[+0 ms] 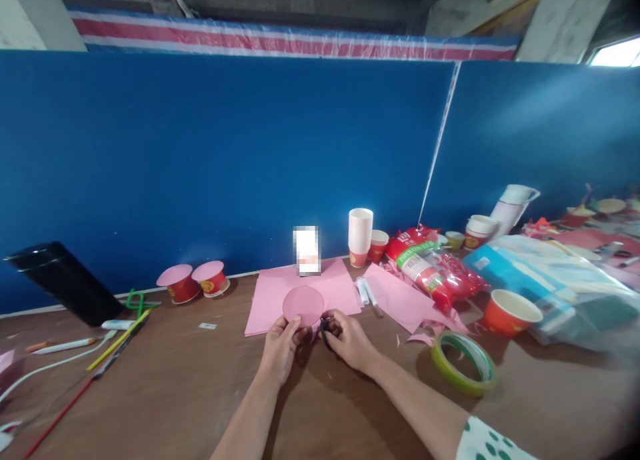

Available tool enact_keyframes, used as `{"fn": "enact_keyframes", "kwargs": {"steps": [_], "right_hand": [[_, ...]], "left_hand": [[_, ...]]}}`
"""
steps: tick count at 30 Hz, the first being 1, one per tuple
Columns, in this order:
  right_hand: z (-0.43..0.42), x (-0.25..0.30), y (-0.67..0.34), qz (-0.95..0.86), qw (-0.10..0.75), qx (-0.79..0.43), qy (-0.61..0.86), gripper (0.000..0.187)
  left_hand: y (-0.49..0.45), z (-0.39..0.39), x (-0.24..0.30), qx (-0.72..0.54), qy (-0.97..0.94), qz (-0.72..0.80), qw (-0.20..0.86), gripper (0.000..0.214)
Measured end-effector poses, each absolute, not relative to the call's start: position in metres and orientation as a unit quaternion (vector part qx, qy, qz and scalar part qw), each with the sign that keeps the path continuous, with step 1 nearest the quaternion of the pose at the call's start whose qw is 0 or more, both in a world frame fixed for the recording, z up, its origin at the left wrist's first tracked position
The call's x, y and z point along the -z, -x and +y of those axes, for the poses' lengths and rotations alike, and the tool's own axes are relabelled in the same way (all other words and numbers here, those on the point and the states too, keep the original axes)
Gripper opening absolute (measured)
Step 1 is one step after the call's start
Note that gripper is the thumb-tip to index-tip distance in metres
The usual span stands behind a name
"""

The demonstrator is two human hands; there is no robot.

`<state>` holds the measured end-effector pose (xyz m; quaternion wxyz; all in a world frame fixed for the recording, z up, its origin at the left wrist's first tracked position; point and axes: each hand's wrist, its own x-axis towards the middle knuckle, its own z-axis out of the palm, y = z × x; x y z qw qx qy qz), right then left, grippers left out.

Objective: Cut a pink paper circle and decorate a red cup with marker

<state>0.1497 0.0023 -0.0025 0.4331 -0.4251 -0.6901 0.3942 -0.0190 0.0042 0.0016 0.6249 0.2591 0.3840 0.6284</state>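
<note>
A round pink paper disc [303, 305] is pinched between the thumb and fingers of my left hand [283, 345], above the brown table. My right hand [349, 340] is closed round the dark handles of a pair of scissors [326, 334], close to the disc's right edge. The blades are hard to make out, and the fingers hide part of the handles. Behind both hands lies a stack of pink paper sheets [265, 307]. A blurred-out upright rectangle [307, 252] stands at the stack's back edge.
Two red cups topped with pink discs [210, 283] stand left, near a black bottle [65, 283]. On the right are a tape roll [463, 365], a red cup [511, 313], a red plastic package [425, 267] and paper scraps. A stack of cups [360, 237] stands by the blue partition [250, 147].
</note>
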Motion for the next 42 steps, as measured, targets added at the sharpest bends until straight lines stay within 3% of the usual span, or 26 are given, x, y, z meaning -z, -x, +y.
{"fn": "enact_keyframes", "kwargs": {"steps": [42], "right_hand": [[0.0035,0.0043,-0.1506,-0.697,0.423,-0.387,0.431,0.024]], "left_hand": [[0.0176,0.0033,-0.0032,-0.63,-0.259,0.38,0.626,0.035]]}}
